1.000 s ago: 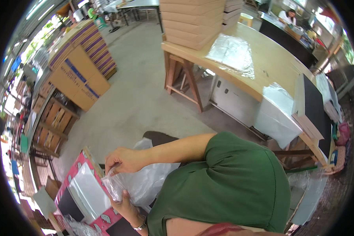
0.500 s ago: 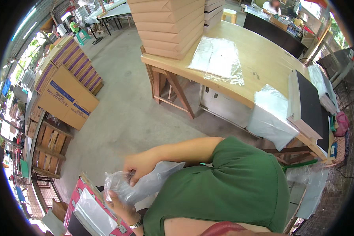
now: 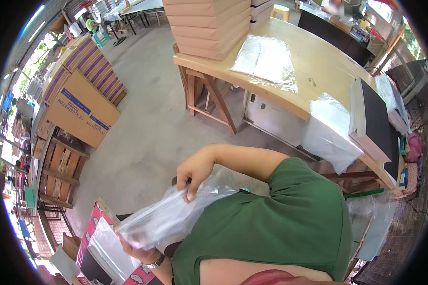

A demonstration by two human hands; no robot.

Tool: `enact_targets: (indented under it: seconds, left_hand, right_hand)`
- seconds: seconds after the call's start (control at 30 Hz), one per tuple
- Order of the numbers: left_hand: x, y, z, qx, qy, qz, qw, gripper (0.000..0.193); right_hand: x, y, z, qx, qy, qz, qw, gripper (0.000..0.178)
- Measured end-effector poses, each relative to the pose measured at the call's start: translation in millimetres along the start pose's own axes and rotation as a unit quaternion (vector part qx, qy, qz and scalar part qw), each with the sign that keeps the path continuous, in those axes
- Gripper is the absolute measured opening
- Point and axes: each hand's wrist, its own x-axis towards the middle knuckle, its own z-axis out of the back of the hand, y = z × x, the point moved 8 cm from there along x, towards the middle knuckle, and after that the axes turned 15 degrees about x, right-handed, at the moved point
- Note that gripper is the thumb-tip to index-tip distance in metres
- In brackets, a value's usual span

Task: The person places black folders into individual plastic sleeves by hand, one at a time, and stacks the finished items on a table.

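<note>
We hold a clear plastic bag [image 3: 169, 216] | right hand [image 3: 193, 176] — pinching its upper edge | left hand [image 3: 135, 249] — clamped on its lower end | brown-wrapped stack [image 3: 207, 31] on desk [image 3: 318, 61]

Only readable print I can spot is on the big brown carton [image 3: 66, 118]: dark capitals in two spots, each next to a blue strip [image 3: 75, 100]. Anything on the purple-banded boxes [image 3: 91, 66] is too tiny, tbh.
</note>
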Motion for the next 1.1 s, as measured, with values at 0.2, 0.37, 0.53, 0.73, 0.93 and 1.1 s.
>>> enact_targets:
  seconds: [0.2, 0.37, 0.53, 0.73, 0.93, 1.1]
  left_hand:
    - [-39, 50, 28, 0.262, 0.129, 0.148, 0.945, 0.055]
    - [-35, 16, 85, 0.105, 0.016, 0.063, 0.992, 0.047]
    - [-35, -9, 66, -0.043, -0.036, 0.053, 0.997, 0.05]
    - [-43, 56, 61, 0.355, 0.054, 0.179, 0.916, 0.034]
    - [-23, -10, 69, 0.017, -0.128, 0.056, 0.99, 0.031]
    - [-8, 18, 44, 0.064, 0.165, -0.014, 0.984, 0.029]
  right_hand:
    - [21, 33, 50, 0.447, -0.167, 0.265, 0.838, 0.03]
    - [52, 13, 7, 0.035, -0.07, -0.057, 0.995, 0.026]
    - [41, 2, 15, 0.062, -0.066, 0.02, 0.996, 0.023]
    - [30, 45, 41, 0.424, -0.227, 0.211, 0.851, 0.013]
    - [19, 4, 17, 0.001, -0.083, -0.102, 0.991, 0.011]
    - [6, 23, 46, 0.316, -0.236, 0.139, 0.908, 0.015]
